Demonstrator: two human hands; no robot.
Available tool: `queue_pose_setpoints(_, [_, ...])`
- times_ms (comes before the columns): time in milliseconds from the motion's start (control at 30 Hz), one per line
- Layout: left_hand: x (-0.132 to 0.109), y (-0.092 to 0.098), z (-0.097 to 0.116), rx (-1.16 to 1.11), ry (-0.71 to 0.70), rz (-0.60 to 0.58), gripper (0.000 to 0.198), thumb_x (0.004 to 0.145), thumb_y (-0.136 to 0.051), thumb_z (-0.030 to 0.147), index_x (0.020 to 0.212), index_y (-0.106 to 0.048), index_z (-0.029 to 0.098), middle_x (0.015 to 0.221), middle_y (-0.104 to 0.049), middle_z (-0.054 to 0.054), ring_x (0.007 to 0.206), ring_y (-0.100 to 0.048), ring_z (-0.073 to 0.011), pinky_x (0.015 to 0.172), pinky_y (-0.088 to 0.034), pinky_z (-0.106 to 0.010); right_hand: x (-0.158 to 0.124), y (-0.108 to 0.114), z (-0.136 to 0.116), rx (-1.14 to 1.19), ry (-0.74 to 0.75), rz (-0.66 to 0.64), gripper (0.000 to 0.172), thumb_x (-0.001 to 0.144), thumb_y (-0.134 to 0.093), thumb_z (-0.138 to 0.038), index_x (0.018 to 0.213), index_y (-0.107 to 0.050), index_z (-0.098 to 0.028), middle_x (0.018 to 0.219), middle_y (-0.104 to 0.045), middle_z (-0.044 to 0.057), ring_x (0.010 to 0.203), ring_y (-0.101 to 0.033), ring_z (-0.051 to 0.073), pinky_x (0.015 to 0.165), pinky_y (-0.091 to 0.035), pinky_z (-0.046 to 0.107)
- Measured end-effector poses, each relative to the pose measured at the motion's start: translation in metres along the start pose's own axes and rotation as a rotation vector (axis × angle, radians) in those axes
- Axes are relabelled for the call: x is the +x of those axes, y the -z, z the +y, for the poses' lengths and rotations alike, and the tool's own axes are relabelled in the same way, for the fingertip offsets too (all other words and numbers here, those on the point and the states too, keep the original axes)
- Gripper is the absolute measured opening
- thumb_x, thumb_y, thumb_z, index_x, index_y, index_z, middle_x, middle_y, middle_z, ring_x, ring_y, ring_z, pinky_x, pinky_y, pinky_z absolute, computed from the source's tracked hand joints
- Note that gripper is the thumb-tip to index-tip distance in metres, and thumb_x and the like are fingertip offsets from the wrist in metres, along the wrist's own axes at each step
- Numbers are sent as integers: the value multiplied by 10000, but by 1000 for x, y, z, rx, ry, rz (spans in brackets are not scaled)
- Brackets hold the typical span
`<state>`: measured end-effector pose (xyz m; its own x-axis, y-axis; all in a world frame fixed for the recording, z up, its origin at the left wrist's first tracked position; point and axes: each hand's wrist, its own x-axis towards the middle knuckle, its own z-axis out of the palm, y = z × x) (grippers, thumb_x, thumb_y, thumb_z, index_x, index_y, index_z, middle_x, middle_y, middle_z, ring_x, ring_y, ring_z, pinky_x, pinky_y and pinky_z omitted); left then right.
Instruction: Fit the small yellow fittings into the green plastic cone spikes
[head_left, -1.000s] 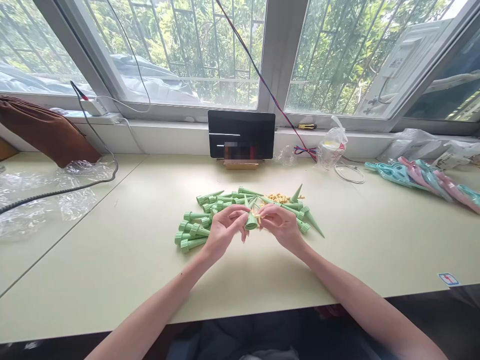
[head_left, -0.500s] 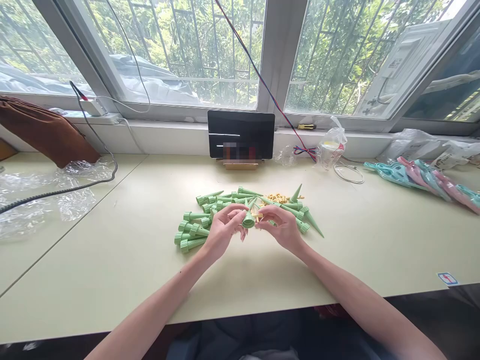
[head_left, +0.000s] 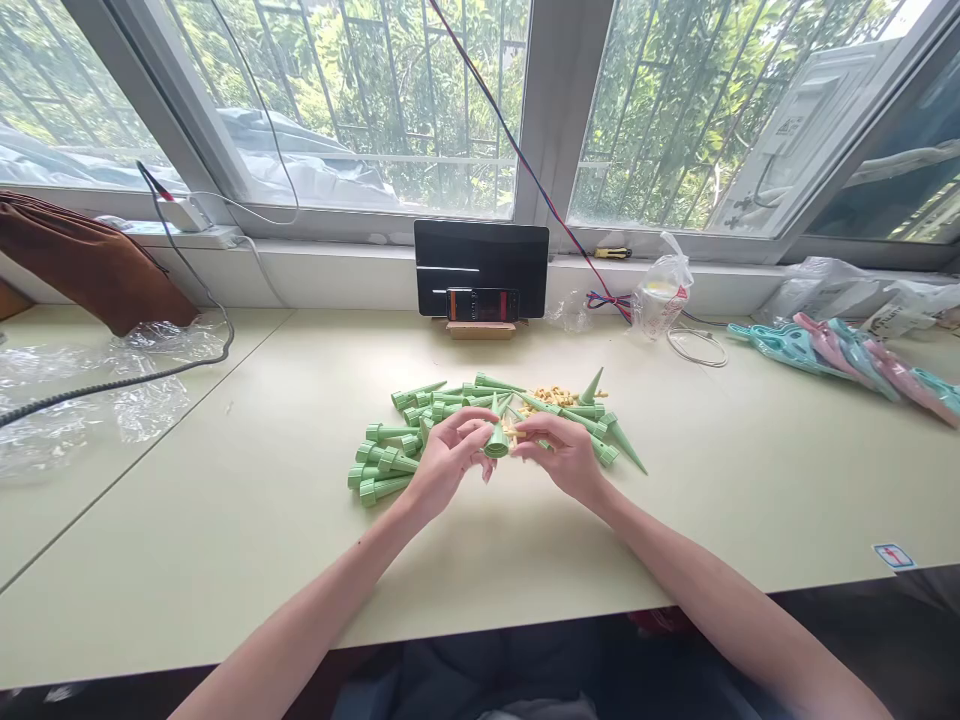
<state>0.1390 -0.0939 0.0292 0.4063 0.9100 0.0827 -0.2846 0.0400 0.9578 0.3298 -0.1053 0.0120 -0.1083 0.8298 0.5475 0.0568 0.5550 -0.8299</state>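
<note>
Cream-yellow and broad, the bench (head_left: 225,570) is running from left to right below the windows (head_left: 360,100). At far left a brown bag (head_left: 97,265) is slumping over clear plastic wrapping (head_left: 150,400). Green tapered spikes with ribbed caps are lying in a loose arc at the middle, the left cluster (head_left: 386,490) pointing mostly rightward, the right cluster (head_left: 626,445) lying more scattered. Beyond them a black tablet (head_left: 480,250) is leaning upright, a phone (head_left: 499,304) standing before it. Between the clusters the left hand (head_left: 448,455) is closing its thumb and fingers around one green spike (head_left: 496,441), whose wide end is facing near. Just right of it, the right hand (head_left: 564,452) is pinching a small yellow piece (head_left: 516,433) between nearly closed fingertips; whether piece and spike are touching is not showing clearly. Farther back, a heap of yellow pieces (head_left: 553,396) is lying beside the right cluster.
</note>
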Motion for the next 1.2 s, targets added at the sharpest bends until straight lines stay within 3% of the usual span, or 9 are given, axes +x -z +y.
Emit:
queue_pose_setpoints(167, [0, 0, 1, -30, 35, -25, 277, 872, -663, 343, 1096, -586, 199, 781, -578, 18, 506, -568, -89, 498, -494, -253, -1, 1, 3, 36, -22, -4, 194, 779, -786, -341, 868, -703, -190, 782, -694, 30, 591, -664, 150, 539, -602, 298])
queue_pose_setpoints(467, [1, 1, 2, -63, 86, -36, 441, 850, -690, 367, 1221, -527, 194, 813, -599, -3, 541, -585, -108, 442, -479, -229, -1, 2, 5, 27, 5, -4, 146, 787, -784, -310, 858, -711, -206, 751, -694, 17, 570, -652, 149, 510, -577, 293])
queue_pose_setpoints(767, [1, 1, 0, -55, 89, -72, 420, 875, -666, 374, 1243, -545, 212, 806, -612, -10, 571, -592, -114, 442, -480, -217, -1, 2, 5, 47, 12, 7, 143, 785, -787, -313, 832, -714, -198, 715, -692, 18, 540, -634, 140, 488, -550, 285])
queue_pose_setpoints(1200, [1, 0, -2, 24, -9, -75, 412, 864, -681, 364, 1220, -535, 216, 1006, -638, -55, 538, -604, -93, 418, -462, -212, -3, -1, 5, 98, -120, 64, 185, 765, -792, -361, 813, -715, -199, 638, -666, 1, 505, -614, 139, 457, -537, 287])
